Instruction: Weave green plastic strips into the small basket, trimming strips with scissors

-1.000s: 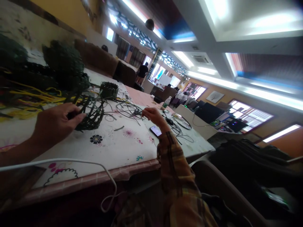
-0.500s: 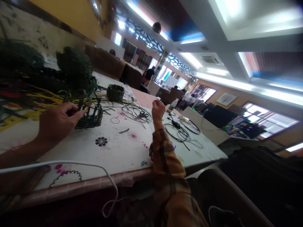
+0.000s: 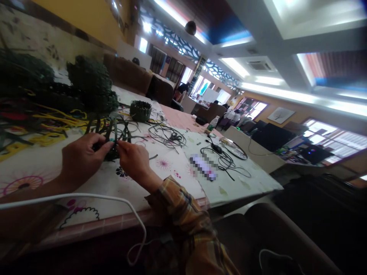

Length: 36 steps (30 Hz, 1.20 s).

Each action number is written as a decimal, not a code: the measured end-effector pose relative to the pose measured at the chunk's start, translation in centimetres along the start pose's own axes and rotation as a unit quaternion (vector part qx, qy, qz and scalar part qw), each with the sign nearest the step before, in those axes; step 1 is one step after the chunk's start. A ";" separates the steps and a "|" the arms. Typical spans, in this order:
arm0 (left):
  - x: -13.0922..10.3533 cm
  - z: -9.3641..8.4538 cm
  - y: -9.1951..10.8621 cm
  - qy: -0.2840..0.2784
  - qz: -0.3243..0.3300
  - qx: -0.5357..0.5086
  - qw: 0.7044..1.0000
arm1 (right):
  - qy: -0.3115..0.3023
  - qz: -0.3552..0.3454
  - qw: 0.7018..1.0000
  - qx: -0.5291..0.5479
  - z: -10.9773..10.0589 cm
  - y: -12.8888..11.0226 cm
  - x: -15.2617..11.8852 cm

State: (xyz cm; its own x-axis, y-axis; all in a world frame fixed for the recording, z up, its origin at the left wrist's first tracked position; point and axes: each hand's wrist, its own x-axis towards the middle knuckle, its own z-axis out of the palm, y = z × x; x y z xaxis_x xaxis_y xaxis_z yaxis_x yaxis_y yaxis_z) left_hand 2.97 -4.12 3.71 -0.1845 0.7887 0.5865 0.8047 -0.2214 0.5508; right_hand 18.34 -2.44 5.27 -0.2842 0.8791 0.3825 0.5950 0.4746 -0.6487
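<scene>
A small, partly woven basket (image 3: 112, 155) of dark green strips sits on the table in front of me, its upright strips standing loose at the top. My left hand (image 3: 82, 158) grips its near left side, thumb on the rim and the other fingers partly hidden behind. From the right, my right hand (image 3: 134, 159) meets it at the rim, thumb and forefinger pinched on a thin strip close to the left thumb. Much of the basket's body is hidden by both hands.
Behind stands a finished round green basket (image 3: 140, 111). Loops of dark cord (image 3: 169, 135) lie near it, with more cord (image 3: 222, 158) at right by a pixelated purple object (image 3: 204, 167). A bottle (image 3: 212, 124) stands farther back. A white cable (image 3: 86, 196) crosses in front.
My right hand has come down and left from out over the table to the basket's rim. My left hand has shifted slightly right, staying on the basket.
</scene>
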 end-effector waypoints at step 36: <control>-0.3 0.8 0.3 -0.049 -0.009 -0.137 0.989 | 0.032 0.009 0.994 -0.106 -0.3 1.4 -1.4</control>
State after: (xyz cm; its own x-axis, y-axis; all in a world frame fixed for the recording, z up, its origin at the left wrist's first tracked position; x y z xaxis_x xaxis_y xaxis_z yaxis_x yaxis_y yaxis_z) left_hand 3.73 -4.01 3.24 -0.1313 0.8431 0.5214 0.6164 -0.3425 0.7090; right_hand 19.79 -2.99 4.05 -0.2272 0.8795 0.4182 0.7465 0.4330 -0.5051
